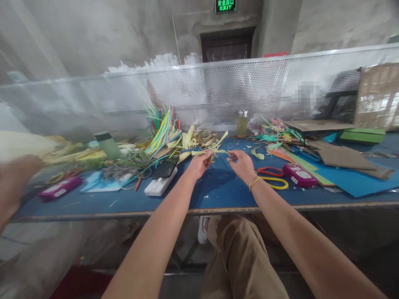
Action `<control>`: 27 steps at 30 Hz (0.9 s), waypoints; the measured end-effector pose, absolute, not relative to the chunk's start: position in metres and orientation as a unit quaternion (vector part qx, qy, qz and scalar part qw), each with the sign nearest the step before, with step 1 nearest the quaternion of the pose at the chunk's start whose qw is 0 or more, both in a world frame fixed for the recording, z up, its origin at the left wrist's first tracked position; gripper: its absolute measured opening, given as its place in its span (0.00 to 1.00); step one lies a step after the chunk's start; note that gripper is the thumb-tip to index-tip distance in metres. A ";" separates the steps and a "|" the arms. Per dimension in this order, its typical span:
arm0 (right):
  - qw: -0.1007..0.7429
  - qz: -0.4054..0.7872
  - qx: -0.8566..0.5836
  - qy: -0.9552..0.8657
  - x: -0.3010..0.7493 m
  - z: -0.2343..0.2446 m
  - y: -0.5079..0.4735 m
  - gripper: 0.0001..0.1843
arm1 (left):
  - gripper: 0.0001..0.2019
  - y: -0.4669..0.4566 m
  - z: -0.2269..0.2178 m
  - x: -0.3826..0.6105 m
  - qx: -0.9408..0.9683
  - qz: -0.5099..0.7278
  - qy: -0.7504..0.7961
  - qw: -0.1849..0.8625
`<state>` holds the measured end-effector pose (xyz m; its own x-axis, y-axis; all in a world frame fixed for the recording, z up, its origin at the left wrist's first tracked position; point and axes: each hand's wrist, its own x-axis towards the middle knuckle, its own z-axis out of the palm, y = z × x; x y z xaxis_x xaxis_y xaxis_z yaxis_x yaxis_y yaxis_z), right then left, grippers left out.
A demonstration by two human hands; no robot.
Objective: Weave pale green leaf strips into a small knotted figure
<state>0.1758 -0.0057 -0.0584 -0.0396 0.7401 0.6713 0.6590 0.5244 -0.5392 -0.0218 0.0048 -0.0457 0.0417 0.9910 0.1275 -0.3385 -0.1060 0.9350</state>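
Where the blue bench (218, 191) starts at the far left, a blurred forearm (12, 182) enters from the edge, apart from the person's own arms. Near it lies a pink case (59, 189), and further back stands a green cup (108, 145). To the right, a bundle of coloured strips (162, 128) fans upward against the perforated metal screen (249, 87). Nearer, a black phone (165, 168) rests on a white power bank (160, 187).

At the centre, the left hand (199, 162) and right hand (243, 164) are held close together above the bench. Each has its fingertips pressed together, pinching one end of a pale yellow-green leaf strip (215, 153) that spans the gap between them. The right wrist wears a gold bracelet (254, 181). Far behind the hands stands a small jar (242, 123).

Just right of the right hand lie red scissors (270, 170) and yellow scissors (277, 182), then a second pink case (299, 174). Further right are a blue paper sheet (355, 182), brown cardboard (343, 158) and a green box (361, 135).
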 end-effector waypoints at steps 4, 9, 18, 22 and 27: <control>0.505 0.023 -0.486 -0.713 0.175 -0.057 -0.008 0.14 | 0.15 0.006 -0.047 -0.021 0.468 0.596 0.364 0.541; 0.519 0.106 -0.438 -0.727 0.168 -0.053 -0.015 0.22 | 0.13 0.006 -0.051 -0.021 0.565 0.582 0.392 0.434; 0.530 0.202 -0.370 -0.736 0.161 -0.050 -0.020 0.18 | 0.07 0.006 -0.052 -0.021 0.665 0.536 0.442 0.274; 0.537 0.250 -0.367 -0.717 0.156 -0.053 -0.021 0.28 | 0.08 0.006 -0.051 -0.021 0.671 0.525 0.464 0.242; 0.529 0.223 -0.364 -0.733 0.149 -0.053 -0.026 0.31 | 0.10 0.008 -0.050 -0.021 0.676 0.513 0.480 0.222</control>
